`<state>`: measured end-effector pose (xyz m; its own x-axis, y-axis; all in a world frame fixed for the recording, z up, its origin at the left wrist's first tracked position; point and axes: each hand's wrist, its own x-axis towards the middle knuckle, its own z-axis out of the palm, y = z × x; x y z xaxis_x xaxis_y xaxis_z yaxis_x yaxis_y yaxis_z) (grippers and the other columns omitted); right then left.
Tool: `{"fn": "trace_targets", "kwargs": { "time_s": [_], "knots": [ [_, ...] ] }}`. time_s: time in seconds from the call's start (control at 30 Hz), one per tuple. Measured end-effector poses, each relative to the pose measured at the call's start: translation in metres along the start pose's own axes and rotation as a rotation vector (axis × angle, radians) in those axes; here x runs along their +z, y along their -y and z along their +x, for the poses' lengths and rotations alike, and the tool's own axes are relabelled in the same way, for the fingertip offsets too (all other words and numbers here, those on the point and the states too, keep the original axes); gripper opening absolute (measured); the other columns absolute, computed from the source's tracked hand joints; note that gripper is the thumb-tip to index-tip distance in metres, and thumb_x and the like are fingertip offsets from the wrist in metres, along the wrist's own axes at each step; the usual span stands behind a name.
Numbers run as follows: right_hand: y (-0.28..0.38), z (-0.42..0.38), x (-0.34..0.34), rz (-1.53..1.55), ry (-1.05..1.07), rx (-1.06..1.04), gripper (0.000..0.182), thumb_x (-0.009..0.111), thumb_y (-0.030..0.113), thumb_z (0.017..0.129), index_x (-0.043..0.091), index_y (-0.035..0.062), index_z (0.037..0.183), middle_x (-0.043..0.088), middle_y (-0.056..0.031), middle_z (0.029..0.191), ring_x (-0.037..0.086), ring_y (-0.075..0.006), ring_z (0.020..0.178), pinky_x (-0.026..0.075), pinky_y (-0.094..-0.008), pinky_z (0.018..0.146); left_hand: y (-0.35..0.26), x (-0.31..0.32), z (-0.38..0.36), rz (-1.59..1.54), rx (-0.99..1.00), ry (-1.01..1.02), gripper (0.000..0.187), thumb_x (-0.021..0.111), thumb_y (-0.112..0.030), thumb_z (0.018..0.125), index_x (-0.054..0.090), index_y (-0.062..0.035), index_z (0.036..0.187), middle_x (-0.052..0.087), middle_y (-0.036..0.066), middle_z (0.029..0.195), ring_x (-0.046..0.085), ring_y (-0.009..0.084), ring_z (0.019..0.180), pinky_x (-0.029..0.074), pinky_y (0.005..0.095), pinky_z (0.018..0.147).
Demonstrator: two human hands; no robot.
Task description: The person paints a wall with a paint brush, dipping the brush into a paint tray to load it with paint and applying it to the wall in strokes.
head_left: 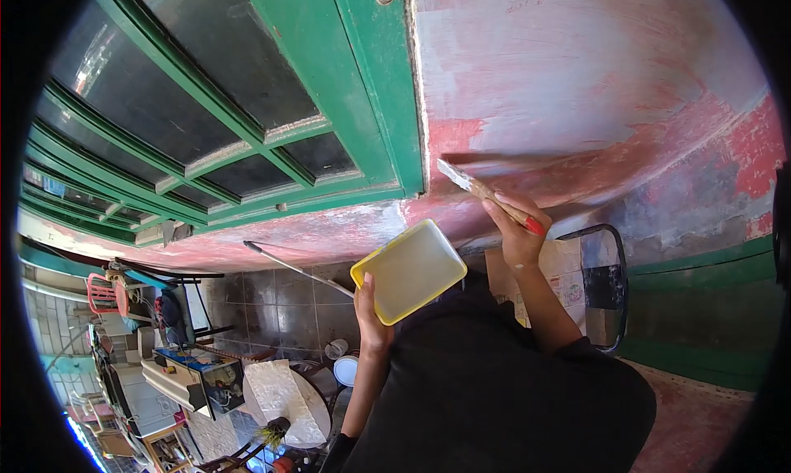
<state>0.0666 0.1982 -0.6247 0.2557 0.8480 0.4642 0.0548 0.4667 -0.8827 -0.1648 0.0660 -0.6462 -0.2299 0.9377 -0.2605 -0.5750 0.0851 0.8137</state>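
My right hand (521,230) grips a paintbrush (478,186) by its handle, which has a red end. White paint coats the bristles, and they point up and left, close to the wall (527,77) beside the corner of the green window frame (404,143). My left hand (372,320) holds a shallow yellow-rimmed plastic tub (416,267) by its near left edge, thumb over the rim. A pale layer shows inside the tub. Whitish-lilac paint covers much of the wall, with pink patches still showing near the frame and lower down.
A black-framed chair (614,259) with cardboard (501,275) on it stands to my right. Left of the tub, a long pole (301,271) slants over the dark tiled floor (264,312). A round table (311,391), a white bucket (346,371) and a glass tank (218,386) lie lower left.
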Motion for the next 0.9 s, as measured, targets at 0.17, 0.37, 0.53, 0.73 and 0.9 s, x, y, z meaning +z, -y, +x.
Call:
{"fn": "trace_targets", "kwargs": {
  "time_s": [0.17,0.37,0.53,0.73,0.9],
  "knots": [
    [-0.004,-0.011,-0.009,-0.02,-0.032,0.148,0.018,0.078,-0.006,0.081,0.072,-0.0048,0.098,0.073,-0.0124,0.1,0.068,-0.0157,0.091,0.055,-0.0264,0.082,0.001,-0.003,-0.001,-0.015,0.005,0.014,0.053,0.042,-0.042,0.106,0.047,-0.0027,0.141,0.058,0.01,0.132,0.054,0.0203,0.125,0.04,0.0367,0.107],
    [0.012,-0.008,0.008,0.048,-0.023,0.13,0.018,0.078,-0.006,0.081,0.072,-0.005,0.098,0.072,-0.012,0.099,0.068,-0.0157,0.091,0.055,-0.0267,0.082,-0.002,0.002,-0.001,0.003,-0.002,0.014,0.054,0.042,-0.043,0.106,0.047,-0.0026,0.14,0.058,0.01,0.131,0.055,0.0205,0.124,0.04,0.0367,0.107],
    [0.033,0.017,0.015,0.07,-0.052,-0.138,0.021,0.079,-0.007,0.079,0.073,-0.0025,0.099,0.073,-0.0126,0.098,0.069,-0.0155,0.087,0.056,-0.0263,0.078,-0.003,0.003,-0.001,-0.004,-0.006,0.048,0.054,0.042,-0.043,0.106,0.046,-0.0023,0.141,0.058,0.01,0.133,0.054,0.0207,0.125,0.039,0.0369,0.107],
    [0.056,0.032,0.015,-0.02,-0.019,-0.194,0.02,0.08,-0.007,0.079,0.073,-0.0021,0.097,0.073,-0.0111,0.093,0.068,-0.0147,0.083,0.055,-0.0267,0.074,-0.003,0.005,-0.002,-0.013,0.004,0.062,0.055,0.042,-0.043,0.106,0.046,-0.0019,0.142,0.057,0.011,0.134,0.053,0.021,0.127,0.039,0.0373,0.108],
    [0.049,0.039,0.019,-0.037,0.002,-0.214,0.02,0.08,-0.006,0.079,0.073,-0.0017,0.097,0.073,-0.0117,0.093,0.069,-0.0155,0.083,0.055,-0.0275,0.073,-0.004,0.006,0.001,-0.011,0.001,0.07,0.056,0.042,-0.043,0.106,0.045,-0.0017,0.143,0.056,0.011,0.135,0.053,0.021,0.127,0.039,0.037,0.108]
  ]
}}
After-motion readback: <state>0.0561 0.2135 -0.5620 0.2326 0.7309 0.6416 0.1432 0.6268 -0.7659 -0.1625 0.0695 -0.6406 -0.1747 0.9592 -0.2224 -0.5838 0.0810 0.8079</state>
